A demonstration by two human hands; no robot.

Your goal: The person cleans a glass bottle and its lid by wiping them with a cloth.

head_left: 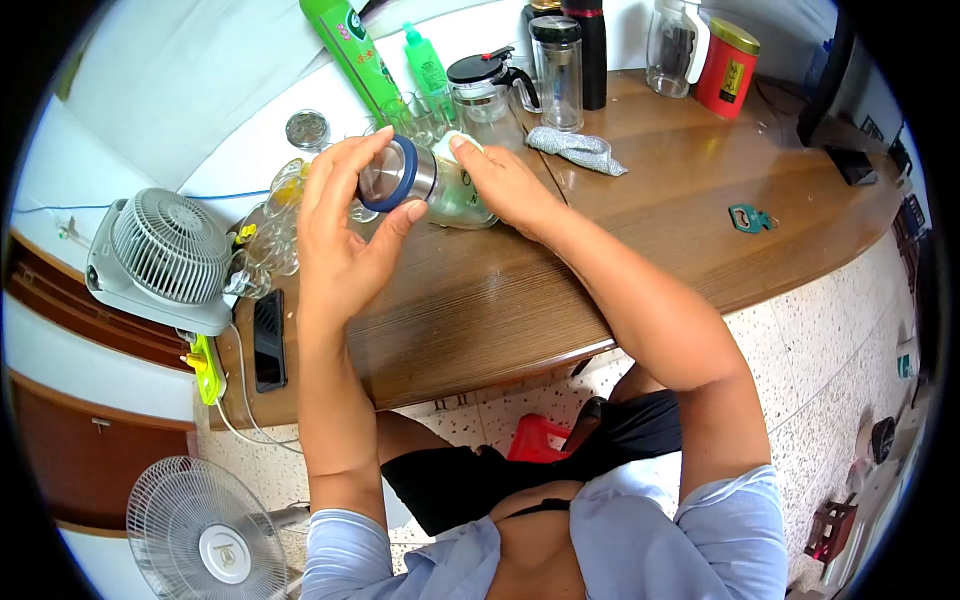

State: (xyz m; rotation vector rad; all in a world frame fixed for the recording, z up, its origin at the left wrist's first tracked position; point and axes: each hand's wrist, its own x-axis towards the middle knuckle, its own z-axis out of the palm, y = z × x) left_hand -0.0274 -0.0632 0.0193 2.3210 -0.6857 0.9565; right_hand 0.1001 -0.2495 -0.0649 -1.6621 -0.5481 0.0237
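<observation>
Over the table I hold a glass bottle (457,200), tilted, with a steel end and a dark blue band facing left. My left hand (345,215) curls around the steel end, with thumb and fingers on its rim. My right hand (508,188) wraps the clear glass body from the right. Under its thumb shows a small white piece (446,146), whose kind I cannot make out. The right fingers behind the glass are mostly hidden. Just beyond stands a glass teapot (485,95) with a black lid, and a grey cloth (577,150) lies to its right.
Several drinking glasses (272,235) crowd the left side near a desk fan (165,245). A phone (269,340) lies at the left edge. Behind are a green bottle (352,60), a glass tumbler (557,75) and a red tin (727,70). A teal bottle opener (748,218) lies right.
</observation>
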